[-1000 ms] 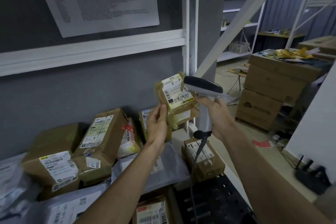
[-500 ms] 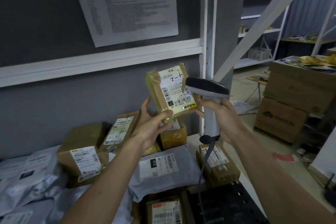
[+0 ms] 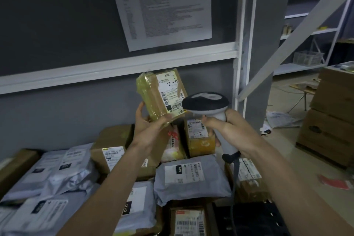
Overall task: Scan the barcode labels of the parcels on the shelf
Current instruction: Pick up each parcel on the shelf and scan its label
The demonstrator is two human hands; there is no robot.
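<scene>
A white-framed shelf (image 3: 118, 67) spans the frame, its horizontal beam crossing the middle left and its upright post rising right of centre. On the dark panel above the beam, in the upper centre, hangs a printed sheet (image 3: 162, 7) (its text is too blurred to read). At the right edge stand stacked cardboard cartons (image 3: 331, 120) on the floor. The lower left and lower centre are filled with a heap of parcels (image 3: 107, 157): brown boxes at the back and grey plastic mailers in front, 1 grey mailer (image 3: 189, 176) lying label-up in the lower centre, marked 010.

Above the heap, in the centre of the frame, the left hand (image 3: 151, 130) holds up a small taped brown parcel (image 3: 161, 96), fingers behind it and the thumb curled under its lower edge. The parcel is tilted, and its white barcode label (image 3: 170, 92) faces the camera. Just right of it, the right hand (image 3: 229, 132) is clenched around the pale handle of a barcode scanner (image 3: 206, 104), whose dark head overlaps the label's lower right corner. A dark cable (image 3: 234, 182) hangs from the handle's base toward the lower edge.
</scene>
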